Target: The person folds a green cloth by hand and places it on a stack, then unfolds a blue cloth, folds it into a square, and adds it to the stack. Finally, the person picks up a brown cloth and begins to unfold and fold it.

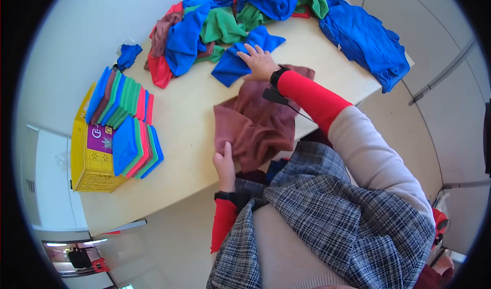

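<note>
A crumpled brown cloth (263, 118) lies at the near edge of the table, part of it hanging toward my lap. My left hand (225, 167) pinches its lower left corner, thumb on top. At the cloth's far end is my right hand (260, 64), fingers spread and palm down. Its fingertips overlap a loose blue cloth (228, 69) lying flat just beyond the brown one.
Behind sits a heap of red, green, blue and brown cloths (222, 26). A large blue bundle (358, 38) lies at the right table edge. On the left, a yellow crate (97, 169) holds folded cloths (135, 148) in rows. A small dark blue item (129, 55) rests near the wall.
</note>
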`<state>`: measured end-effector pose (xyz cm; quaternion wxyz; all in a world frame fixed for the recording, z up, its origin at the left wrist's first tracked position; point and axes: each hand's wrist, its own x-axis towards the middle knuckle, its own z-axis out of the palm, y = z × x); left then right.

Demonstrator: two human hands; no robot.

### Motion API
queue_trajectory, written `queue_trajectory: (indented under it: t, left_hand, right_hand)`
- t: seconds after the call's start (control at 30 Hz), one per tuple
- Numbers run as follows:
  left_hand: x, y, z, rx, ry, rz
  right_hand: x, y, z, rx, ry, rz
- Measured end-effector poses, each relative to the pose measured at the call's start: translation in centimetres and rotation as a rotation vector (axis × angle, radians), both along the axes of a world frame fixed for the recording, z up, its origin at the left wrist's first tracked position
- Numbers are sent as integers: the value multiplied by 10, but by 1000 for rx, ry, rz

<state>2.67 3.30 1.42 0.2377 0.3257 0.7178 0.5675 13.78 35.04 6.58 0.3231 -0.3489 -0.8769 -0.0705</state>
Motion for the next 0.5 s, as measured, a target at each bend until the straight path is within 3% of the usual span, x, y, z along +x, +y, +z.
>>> queue_trajectory:
  t: [0.03, 0.17, 0.27, 0.43, 0.5]
  left_hand:
    - [3, 0, -4, -30, 186, 37]
    - [7, 0, 1, 92, 132, -25]
    - [5, -2, -5, 79, 57, -71]
    - [3, -2, -10, 105, 44, -90]
    - [2, -3, -11, 98, 59, -87]
  right_hand:
    - [-6, 9, -8, 19, 9, 1]
    - [-26, 47, -28, 43, -6, -63]
    - [-24, 66, -30, -301, -109, -38]
    - [17, 96, -32, -232, -38, -138]
    - [53, 111, -24, -97, 137, -292]
